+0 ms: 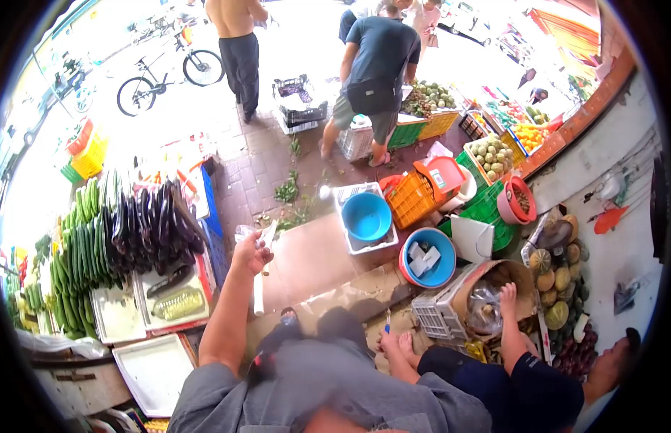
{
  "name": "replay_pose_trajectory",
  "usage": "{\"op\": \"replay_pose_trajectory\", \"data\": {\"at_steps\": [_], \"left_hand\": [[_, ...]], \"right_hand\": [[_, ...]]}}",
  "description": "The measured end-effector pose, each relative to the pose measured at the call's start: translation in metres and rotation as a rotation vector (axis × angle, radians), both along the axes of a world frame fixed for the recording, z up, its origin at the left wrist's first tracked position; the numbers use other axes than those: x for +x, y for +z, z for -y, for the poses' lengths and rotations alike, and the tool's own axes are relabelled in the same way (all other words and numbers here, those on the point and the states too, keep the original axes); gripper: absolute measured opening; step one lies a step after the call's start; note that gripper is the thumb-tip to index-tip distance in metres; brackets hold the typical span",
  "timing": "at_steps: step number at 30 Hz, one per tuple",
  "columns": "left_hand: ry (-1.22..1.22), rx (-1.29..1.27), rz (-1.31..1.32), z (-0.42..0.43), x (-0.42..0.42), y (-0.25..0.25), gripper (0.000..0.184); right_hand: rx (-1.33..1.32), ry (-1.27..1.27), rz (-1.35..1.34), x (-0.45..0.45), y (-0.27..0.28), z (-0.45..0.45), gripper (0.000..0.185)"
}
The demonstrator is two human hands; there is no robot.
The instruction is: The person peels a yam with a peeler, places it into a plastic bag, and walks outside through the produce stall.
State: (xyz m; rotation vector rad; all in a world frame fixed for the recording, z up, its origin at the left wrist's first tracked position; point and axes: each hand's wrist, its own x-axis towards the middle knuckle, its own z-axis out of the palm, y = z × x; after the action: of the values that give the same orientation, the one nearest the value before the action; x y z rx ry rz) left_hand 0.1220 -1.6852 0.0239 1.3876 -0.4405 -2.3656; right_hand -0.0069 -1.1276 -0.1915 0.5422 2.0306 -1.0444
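My left hand [252, 252] is raised near the middle, its fingers closed round a long pale stick-like thing [259, 296] that shows above and below the fist. Something clear and crumpled, like thin plastic [243, 232], shows beside those fingers. Low in front of my body, my right hand [387, 345] is closed on what looks like a small knife [387, 327] with a blue handle, its tip pointing up and away from me. Close to it is a bare foot [407, 342] of the person seated at my right.
Eggplants [144, 220] and cucumbers [79, 252] are heaped at left. Ahead stand a blue basin [366, 216] in a white crate and another basin [408, 249] holding white pieces. The seated person's hand [508, 297] reaches into a carton [524, 289]. Several people stand beyond.
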Motion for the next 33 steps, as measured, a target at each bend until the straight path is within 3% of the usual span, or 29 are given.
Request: {"op": "replay_pose_trajectory", "data": {"at_steps": [5, 9, 10, 12, 13, 14, 15, 16, 17, 18, 19, 20, 22, 26, 28, 30, 33], "left_hand": [[0.019, 0.009, 0.056, 0.095, -0.042, -0.008, 0.029], [0.044, -0.036, -0.053, 0.167, -0.068, -0.014, 0.024], [0.154, 0.036, 0.091, 0.186, -0.083, -0.010, 0.023], [0.151, 0.114, 0.080, 0.219, -0.104, -0.016, 0.028], [0.011, 0.098, -0.156, 0.232, -0.105, -0.030, 0.028], [-0.017, -0.001, -0.182, 0.226, -0.130, 0.011, 0.027], [-0.015, -0.115, -0.177, 0.247, -0.138, -0.008, 0.027], [-0.017, -0.160, -0.224, 0.257, -0.147, 0.005, 0.027], [0.052, -0.104, -0.207, 0.260, -0.164, 0.029, 0.026], [0.021, 0.007, -0.182, 0.300, -0.163, -0.008, 0.028], [0.052, 0.073, -0.151, 0.312, -0.173, 0.002, 0.028], [0.140, -0.046, 0.006, 0.318, -0.191, 0.016, 0.032], [0.086, -0.038, -0.013, 0.348, -0.206, 0.015, 0.035], [0.123, 0.121, -0.001, 0.403, -0.246, -0.002, 0.032], [0.153, 0.102, 0.035, 0.416, -0.269, 0.011, 0.030], [0.062, -0.015, -0.065, 0.436, -0.281, 0.014, 0.027], [0.042, 0.054, -0.059, 0.491, -0.307, -0.010, 0.030]], "right_hand": [[-0.118, -0.094, 0.036, -0.031, 0.014, 0.092, 0.023], [-0.042, 0.054, 0.065, -0.082, -0.004, 0.153, 0.027], [-0.019, 0.106, 0.110, -0.104, -0.018, 0.166, 0.028], [0.064, 0.263, 0.075, -0.158, -0.078, 0.186, 0.030], [0.135, 0.365, -0.005, -0.188, -0.114, 0.196, 0.032], [0.215, 0.460, -0.086, -0.219, -0.150, 0.206, 0.034], [0.143, 0.517, -0.259, -0.236, -0.083, 0.249, 0.035], [0.027, 0.589, -0.469, -0.257, -0.044, 0.285, 0.037], [-0.077, 0.539, -0.437, -0.289, -0.089, 0.291, 0.037], [-0.231, 0.515, -0.347, -0.303, -0.033, 0.333, 0.037], [-0.174, 0.494, -0.260, -0.313, -0.002, 0.363, 0.034], [-0.267, 0.233, -0.166, -0.314, 0.035, 0.404, 0.032], [-0.350, 0.215, -0.163, -0.335, 0.019, 0.430, 0.028], [-0.226, 0.273, -0.140, -0.336, 0.014, 0.451, 0.031], [-0.133, 0.270, -0.045, -0.341, -0.029, 0.432, 0.028], [-0.105, 0.117, 0.005, -0.321, -0.003, 0.440, 0.023], [0.037, 0.168, -0.032, -0.311, -0.008, 0.441, 0.025]]}}
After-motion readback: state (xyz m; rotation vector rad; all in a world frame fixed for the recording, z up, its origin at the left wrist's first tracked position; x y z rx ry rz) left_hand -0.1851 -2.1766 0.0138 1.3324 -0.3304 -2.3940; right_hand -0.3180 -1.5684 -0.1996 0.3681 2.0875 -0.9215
